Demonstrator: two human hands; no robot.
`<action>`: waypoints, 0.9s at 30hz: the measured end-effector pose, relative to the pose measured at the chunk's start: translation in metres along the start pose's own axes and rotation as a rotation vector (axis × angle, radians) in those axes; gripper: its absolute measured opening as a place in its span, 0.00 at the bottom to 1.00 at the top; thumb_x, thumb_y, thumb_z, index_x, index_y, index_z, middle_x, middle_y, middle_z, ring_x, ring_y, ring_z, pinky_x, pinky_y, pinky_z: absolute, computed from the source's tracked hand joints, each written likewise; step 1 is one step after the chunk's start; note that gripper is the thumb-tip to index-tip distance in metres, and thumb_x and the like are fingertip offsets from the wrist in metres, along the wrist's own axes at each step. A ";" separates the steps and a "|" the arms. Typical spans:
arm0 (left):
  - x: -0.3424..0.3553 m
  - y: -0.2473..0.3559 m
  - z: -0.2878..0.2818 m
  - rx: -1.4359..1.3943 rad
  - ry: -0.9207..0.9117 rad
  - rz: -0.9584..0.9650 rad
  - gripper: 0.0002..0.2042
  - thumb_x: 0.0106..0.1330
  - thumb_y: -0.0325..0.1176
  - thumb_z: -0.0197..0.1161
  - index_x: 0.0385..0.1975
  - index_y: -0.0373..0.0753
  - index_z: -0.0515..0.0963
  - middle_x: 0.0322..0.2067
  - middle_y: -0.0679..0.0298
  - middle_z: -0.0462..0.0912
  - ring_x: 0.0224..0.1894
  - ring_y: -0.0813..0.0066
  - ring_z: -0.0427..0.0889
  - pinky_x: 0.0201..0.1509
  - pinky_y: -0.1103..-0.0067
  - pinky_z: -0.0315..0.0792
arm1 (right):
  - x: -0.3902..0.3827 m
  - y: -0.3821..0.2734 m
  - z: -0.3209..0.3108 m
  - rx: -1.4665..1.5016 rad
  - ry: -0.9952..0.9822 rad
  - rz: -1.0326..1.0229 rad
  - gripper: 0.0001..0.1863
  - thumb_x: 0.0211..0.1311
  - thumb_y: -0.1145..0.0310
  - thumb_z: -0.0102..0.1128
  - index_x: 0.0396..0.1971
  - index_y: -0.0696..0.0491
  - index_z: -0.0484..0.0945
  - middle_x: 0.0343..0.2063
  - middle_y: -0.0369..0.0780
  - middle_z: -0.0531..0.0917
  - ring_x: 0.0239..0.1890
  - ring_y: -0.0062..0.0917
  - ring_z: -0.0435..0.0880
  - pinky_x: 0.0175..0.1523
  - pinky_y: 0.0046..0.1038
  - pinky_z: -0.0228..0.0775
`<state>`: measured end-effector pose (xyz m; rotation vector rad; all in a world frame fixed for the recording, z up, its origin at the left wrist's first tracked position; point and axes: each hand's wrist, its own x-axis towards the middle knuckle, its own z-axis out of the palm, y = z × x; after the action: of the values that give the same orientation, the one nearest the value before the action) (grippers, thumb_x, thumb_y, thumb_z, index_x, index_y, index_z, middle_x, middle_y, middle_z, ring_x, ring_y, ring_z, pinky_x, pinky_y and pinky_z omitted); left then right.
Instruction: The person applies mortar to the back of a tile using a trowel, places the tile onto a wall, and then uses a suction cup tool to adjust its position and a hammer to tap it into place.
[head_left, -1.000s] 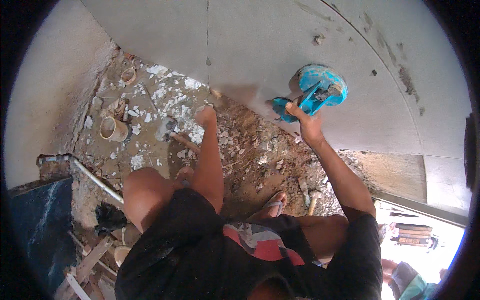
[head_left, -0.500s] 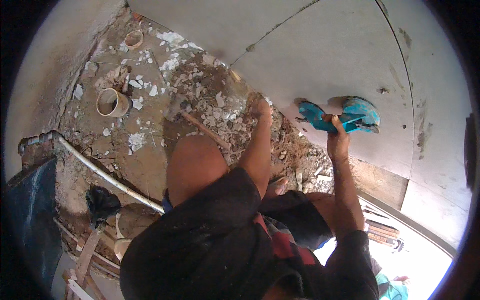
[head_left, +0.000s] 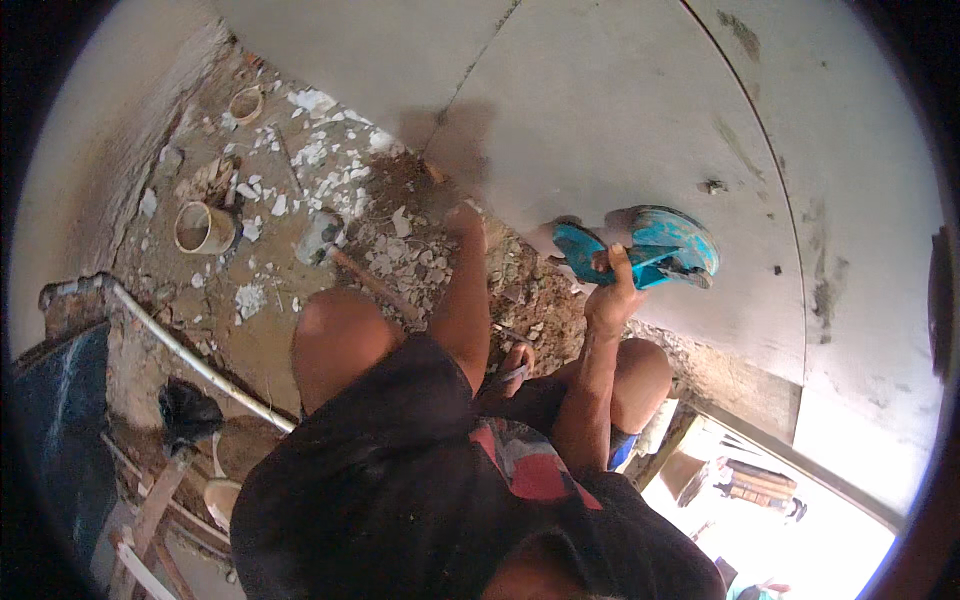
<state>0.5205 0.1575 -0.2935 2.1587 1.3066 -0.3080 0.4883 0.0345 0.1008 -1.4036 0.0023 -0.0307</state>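
A teal double-cup suction lifter (head_left: 640, 250) lies against a large grey panel (head_left: 600, 100). My right hand (head_left: 612, 290) is closed around its handle, with the thumb along the top. My arm bends up from the lower right. Reaching forward, my left hand (head_left: 467, 222) is down by the panel's lower edge, where it meets the rubble. It is in shadow, and its fingers cannot be made out. A dark seam (head_left: 740, 85) runs across the panel to the right of the lifter.
A hammer (head_left: 325, 240) with a wooden handle lies on rubble left of my left arm. Farther left are a bucket (head_left: 203, 228), a smaller round container (head_left: 246, 105) and a white pipe (head_left: 190, 345). A bright opening (head_left: 800, 520) shows at lower right.
The suction lifter and my right hand have shifted left in the picture, along with the whole scene. My right elbow is more bent, and the hammer's head shows more clearly.
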 end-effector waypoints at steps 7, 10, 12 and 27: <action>0.011 -0.015 -0.006 0.171 -0.021 0.060 0.16 0.65 0.44 0.58 0.42 0.38 0.81 0.38 0.57 0.83 0.42 0.63 0.83 0.47 0.63 0.76 | -0.006 -0.009 -0.002 -0.142 0.015 0.053 0.22 0.50 0.75 0.69 0.45 0.58 0.70 0.36 0.39 0.78 0.35 0.26 0.77 0.42 0.28 0.70; 0.010 -0.023 0.009 -0.376 0.181 -0.099 0.15 0.65 0.44 0.57 0.39 0.39 0.82 0.35 0.60 0.84 0.39 0.63 0.83 0.46 0.61 0.75 | -0.005 -0.004 -0.005 -0.161 0.015 0.046 0.28 0.49 0.73 0.72 0.50 0.59 0.69 0.40 0.40 0.78 0.39 0.27 0.78 0.46 0.30 0.71; 0.035 -0.066 0.011 -0.501 0.429 -0.077 0.15 0.64 0.45 0.57 0.37 0.40 0.83 0.33 0.62 0.84 0.38 0.63 0.83 0.44 0.59 0.74 | -0.007 0.004 -0.002 -0.161 -0.074 0.038 0.29 0.48 0.73 0.73 0.50 0.60 0.69 0.38 0.39 0.79 0.37 0.27 0.78 0.44 0.29 0.72; 0.029 -0.028 -0.030 0.067 0.090 0.357 0.08 0.64 0.35 0.60 0.29 0.38 0.80 0.19 0.63 0.78 0.23 0.65 0.78 0.28 0.71 0.73 | -0.004 -0.013 0.011 -0.201 0.048 -0.025 0.10 0.51 0.72 0.67 0.29 0.57 0.75 0.20 0.38 0.78 0.23 0.24 0.75 0.34 0.27 0.66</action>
<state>0.5075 0.2056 -0.2937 2.4337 0.9415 -0.1124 0.4843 0.0437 0.1158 -1.6041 0.0281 -0.0865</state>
